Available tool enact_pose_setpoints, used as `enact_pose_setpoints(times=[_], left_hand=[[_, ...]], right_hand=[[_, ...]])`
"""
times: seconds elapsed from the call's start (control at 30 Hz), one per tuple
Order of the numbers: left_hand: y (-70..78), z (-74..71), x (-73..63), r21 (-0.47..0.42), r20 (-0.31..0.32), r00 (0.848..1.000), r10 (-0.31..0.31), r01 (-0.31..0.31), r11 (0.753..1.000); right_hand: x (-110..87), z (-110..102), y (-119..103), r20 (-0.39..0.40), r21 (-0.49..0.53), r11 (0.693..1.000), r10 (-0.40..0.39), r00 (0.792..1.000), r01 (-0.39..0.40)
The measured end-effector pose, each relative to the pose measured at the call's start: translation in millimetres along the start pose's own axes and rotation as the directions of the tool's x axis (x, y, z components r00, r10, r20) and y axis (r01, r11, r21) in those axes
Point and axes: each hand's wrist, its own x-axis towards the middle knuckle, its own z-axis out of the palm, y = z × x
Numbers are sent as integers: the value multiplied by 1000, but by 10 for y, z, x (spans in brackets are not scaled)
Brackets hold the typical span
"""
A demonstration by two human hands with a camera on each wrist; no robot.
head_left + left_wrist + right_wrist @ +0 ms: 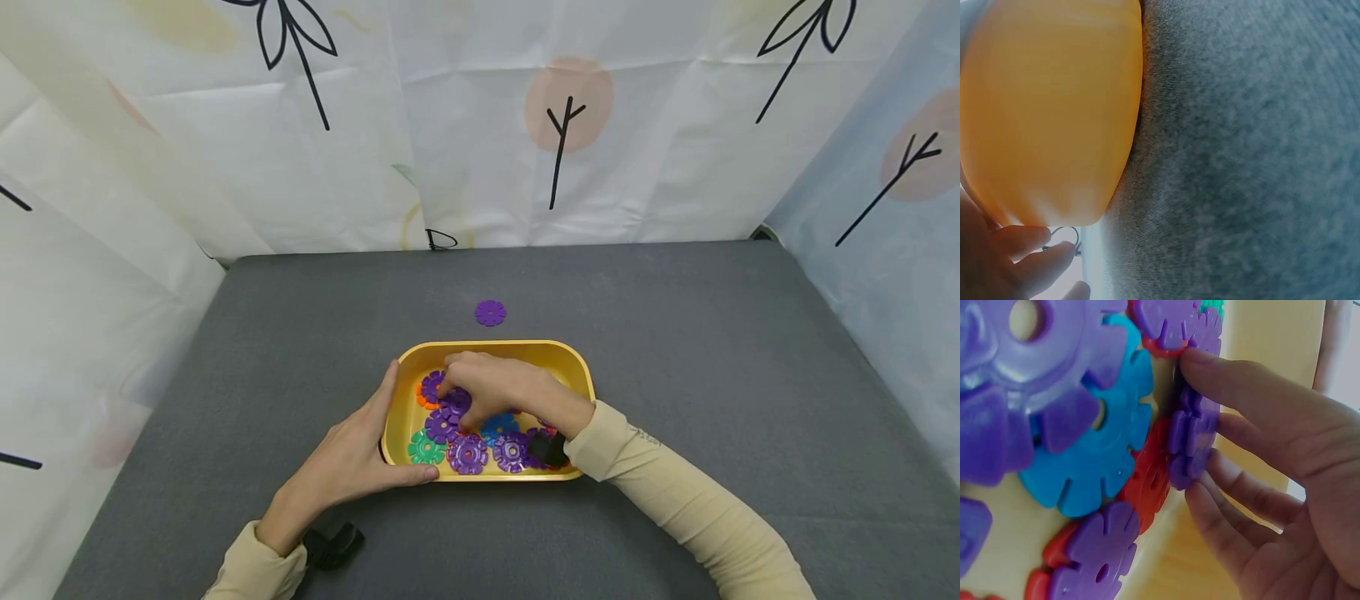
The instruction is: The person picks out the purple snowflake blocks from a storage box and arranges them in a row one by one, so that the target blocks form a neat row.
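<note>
A yellow plastic tray (495, 344) stands on the grey table with notched, flower-shaped plastic discs inside, mostly purple. My left hand (348, 458) grips the tray's left end, its thumb along the front rim and its fingers against the left wall. Inside the tray, my right hand (495, 383) pinches a purple notched disc (1194, 440) between thumb and fingers; a second purple layer seems to lie against it. Close by are a blue disc (1100, 437), a red disc (1150, 475) and a purple disc (1100, 550). The right hand and wrist cover part of the pile.
A lone purple disc (491, 313) lies on the table behind the tray. In the tray's front left corner sits a green disc (426, 448), with an orange disc (424, 397) further back. Patterned cloth (480, 150) hangs along the table's far edge.
</note>
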Motion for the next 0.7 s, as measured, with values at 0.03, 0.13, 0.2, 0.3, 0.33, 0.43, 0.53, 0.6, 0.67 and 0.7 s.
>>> enact_pose_setpoints(times=[0.03, 0.13, 0.2, 0.3, 0.33, 0.43, 0.53, 0.6, 0.67, 0.7], left_hand=[[1, -1, 0, -3, 2, 1000, -1, 1, 1000], [4, -8, 0, -10, 5, 1000, 3, -3, 1000], [3, -14, 0, -11, 7, 1000, 7, -7, 1000], [5, -25, 4, -10, 7, 1000, 15, -15, 1000], [3, -28, 5, -10, 7, 1000, 17, -17, 1000], [-3, -32, 10, -10, 4, 1000, 28, -28, 1000], [-7, -32, 4, -17, -1, 999, 36, -36, 999], [-9, -31, -6, -20, -7, 999, 38, -38, 999], [-10, -30, -17, -16, -14, 999, 34, -34, 999], [-12, -31, -21, -12, -17, 999, 32, -32, 999]], right_hand=[[6, 4, -1, -9, 0, 1000, -10, 1000, 10], [20, 11, -5, -32, 11, 1000, -25, 999, 25], [23, 6, -17, -46, 18, 1000, -25, 999, 26], [-1, -21, -47, -63, 28, 1000, -11, 998, 13], [-13, -38, -60, -67, 31, 999, -7, 998, 9], [-54, -110, -93, -87, 38, 999, 6, 996, -2], [-98, -221, -113, -123, 33, 999, 5, 992, -1], [-130, -305, -111, -155, 30, 1000, 1, 988, 4], [-174, -391, -97, -194, 21, 1000, 0, 981, 4], [-200, -433, -85, -219, 16, 1000, 0, 976, 3]])
